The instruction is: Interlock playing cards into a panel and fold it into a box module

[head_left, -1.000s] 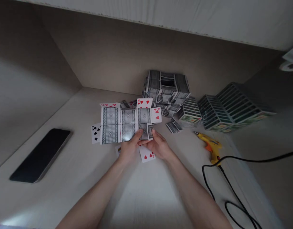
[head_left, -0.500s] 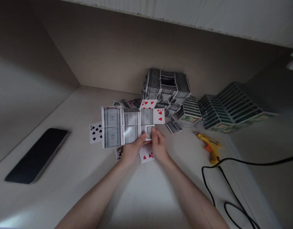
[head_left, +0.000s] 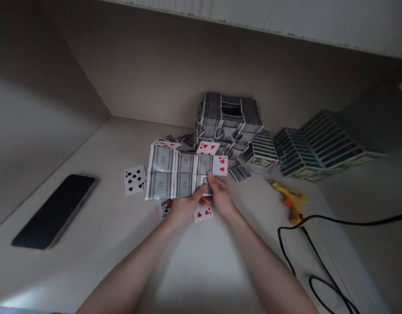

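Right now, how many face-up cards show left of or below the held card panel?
3: seven of spades left of the panel, face card, partly covered, by the left hand, four of hearts beside the right hand. More may be hidden.

A dark phone lies on the pale surface at frame left; a whitish ledge crosses the upper right.

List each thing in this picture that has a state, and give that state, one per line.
Card panel: held, mostly backs up
Left hand: gripping card panel
Right hand: gripping card panel
Seven of spades: flat, face up
Phone: lying flat, screen dark
Glue gun: lying on its side
Black cable: loosely curled
Card structure: standing
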`<state>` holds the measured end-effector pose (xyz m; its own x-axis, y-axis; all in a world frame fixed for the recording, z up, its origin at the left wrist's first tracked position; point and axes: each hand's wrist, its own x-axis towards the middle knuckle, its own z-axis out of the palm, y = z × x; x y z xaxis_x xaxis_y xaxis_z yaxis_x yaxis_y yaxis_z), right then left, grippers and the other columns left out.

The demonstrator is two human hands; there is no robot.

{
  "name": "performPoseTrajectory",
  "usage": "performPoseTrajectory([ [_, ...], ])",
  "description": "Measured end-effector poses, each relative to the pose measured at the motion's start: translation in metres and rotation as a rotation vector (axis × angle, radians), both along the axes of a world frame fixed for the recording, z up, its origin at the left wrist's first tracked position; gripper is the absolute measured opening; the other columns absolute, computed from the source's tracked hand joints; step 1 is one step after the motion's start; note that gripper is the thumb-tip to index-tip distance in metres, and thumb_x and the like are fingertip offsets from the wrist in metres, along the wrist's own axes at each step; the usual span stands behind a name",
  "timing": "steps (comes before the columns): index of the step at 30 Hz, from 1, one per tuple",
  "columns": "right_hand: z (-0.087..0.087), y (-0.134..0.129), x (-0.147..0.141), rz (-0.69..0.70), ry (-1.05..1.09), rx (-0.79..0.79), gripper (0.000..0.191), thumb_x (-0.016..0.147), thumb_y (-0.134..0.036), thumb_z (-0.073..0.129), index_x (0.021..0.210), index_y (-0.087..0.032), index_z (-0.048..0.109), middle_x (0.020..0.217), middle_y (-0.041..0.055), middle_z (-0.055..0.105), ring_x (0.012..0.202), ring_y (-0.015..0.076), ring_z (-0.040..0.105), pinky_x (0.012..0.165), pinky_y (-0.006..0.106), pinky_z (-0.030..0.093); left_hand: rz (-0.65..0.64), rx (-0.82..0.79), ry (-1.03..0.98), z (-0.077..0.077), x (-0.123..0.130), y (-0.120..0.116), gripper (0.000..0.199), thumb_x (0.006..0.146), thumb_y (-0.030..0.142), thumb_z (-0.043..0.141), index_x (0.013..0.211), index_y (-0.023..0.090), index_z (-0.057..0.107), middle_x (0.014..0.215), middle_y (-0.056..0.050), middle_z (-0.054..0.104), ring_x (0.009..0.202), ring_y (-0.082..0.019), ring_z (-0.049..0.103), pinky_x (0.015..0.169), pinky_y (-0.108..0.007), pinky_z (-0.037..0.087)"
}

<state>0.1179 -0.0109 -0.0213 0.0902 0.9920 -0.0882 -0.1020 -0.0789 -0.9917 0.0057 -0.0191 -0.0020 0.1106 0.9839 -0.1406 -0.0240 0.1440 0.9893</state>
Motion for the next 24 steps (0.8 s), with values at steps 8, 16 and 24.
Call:
performPoseTrajectory([
  [8,0.012,0.000,-0.006,0.059,-0.029,0.056,0.050,0.078,-0.062,0.047,0.054,-0.018,0.050,0.049,-0.0020,0.048,0.050,0.0111,0.045,0.048,0.024,0.037,0.121,0.253,0.185,0.000,-0.009,0.008,0.023,0.077,0.045,0.058,0.076,0.023,0.064,0.056,-0.001,0.062,0.066,-0.019,0.064,0.082,-0.034,0.050],
  [16,0.009,-0.003,-0.005,0.145,-0.087,0.002,0.049,0.074,-0.061,0.053,0.051,-0.018,0.048,0.042,-0.0043,0.045,0.041,0.0085,0.039,0.042,0.022,0.032,0.207,0.488,0.388,-0.004,-0.019,0.012,0.032,0.074,0.038,0.063,0.101,0.022,0.065,0.109,-0.008,0.065,0.125,-0.024,0.044,0.107,-0.039,0.031],
  [24,0.019,-0.003,-0.003,0.104,-0.095,-0.010,0.054,0.069,-0.066,0.054,0.047,-0.019,0.042,0.041,-0.0052,0.038,0.040,0.0071,0.031,0.039,0.022,0.025,0.155,0.422,0.259,0.003,-0.017,0.014,0.031,0.075,0.036,0.062,0.103,0.022,0.063,0.102,-0.006,0.067,0.117,-0.023,0.051,0.104,-0.038,0.035],
])
